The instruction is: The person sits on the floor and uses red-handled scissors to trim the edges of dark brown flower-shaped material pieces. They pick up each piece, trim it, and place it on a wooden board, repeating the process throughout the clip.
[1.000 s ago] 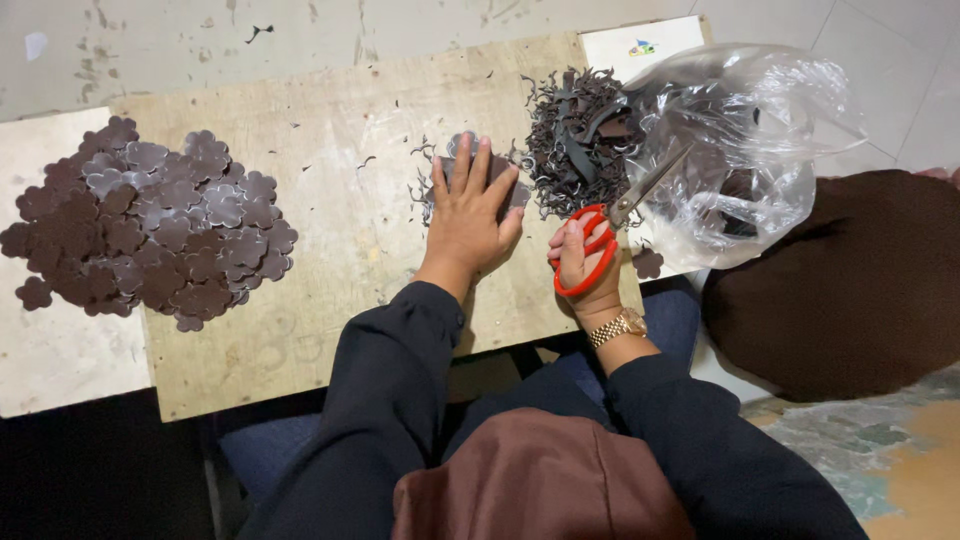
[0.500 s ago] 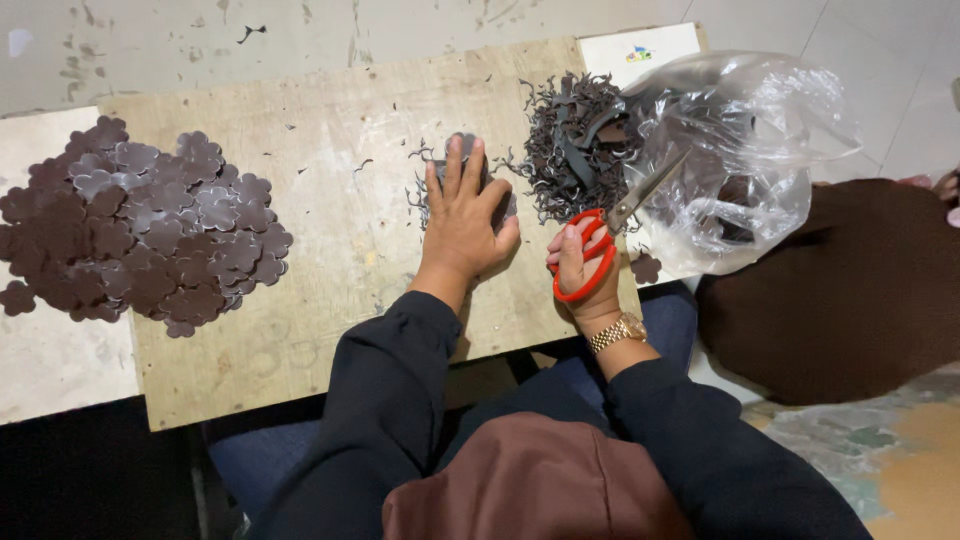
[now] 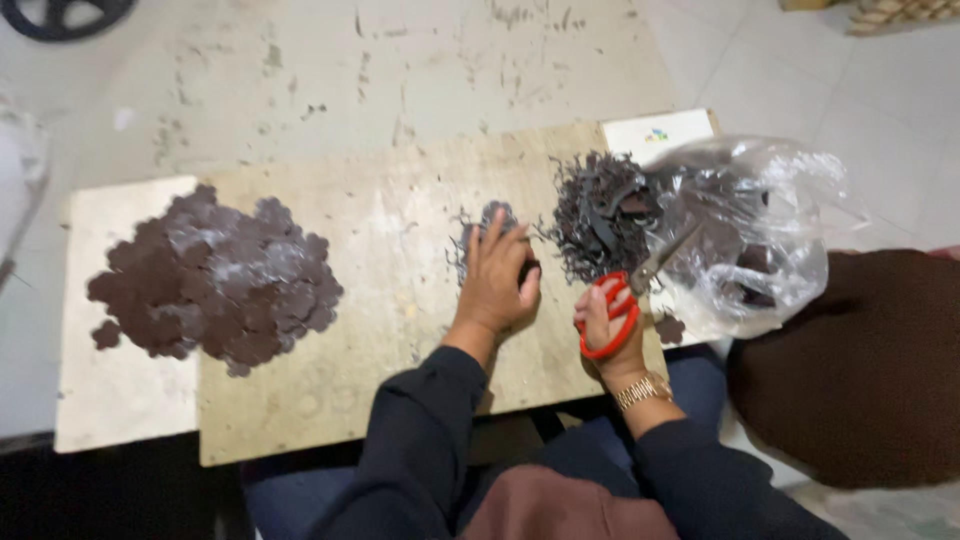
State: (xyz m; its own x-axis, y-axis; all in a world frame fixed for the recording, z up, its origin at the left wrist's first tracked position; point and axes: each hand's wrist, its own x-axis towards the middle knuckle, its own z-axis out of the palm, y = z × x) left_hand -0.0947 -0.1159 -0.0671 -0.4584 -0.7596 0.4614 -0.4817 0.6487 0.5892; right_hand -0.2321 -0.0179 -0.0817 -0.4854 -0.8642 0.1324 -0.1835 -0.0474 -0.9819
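My left hand [image 3: 497, 280] lies palm down on a small dark flower-shaped cutout [image 3: 494, 219] on the wooden board [image 3: 390, 330], fingers closed around the piece. My right hand [image 3: 606, 322] grips red-handled scissors [image 3: 622, 300] whose blades point up and right toward a heap of dark trimmings [image 3: 598, 215]. A gold watch [image 3: 643, 390] sits on that wrist. A large pile of finished dark cutouts [image 3: 215, 280] rests at the board's left.
A clear plastic bag [image 3: 745, 235] with dark pieces lies right of the trimmings. A dark brown fabric mound [image 3: 860, 370] is at the far right. A white card [image 3: 660, 132] pokes out behind the bag. Worn grey floor lies beyond.
The view has shifted slightly, so everything sits a little further right. My left hand's fingers have curled more tightly onto the cutout. The scissors hand has barely moved.
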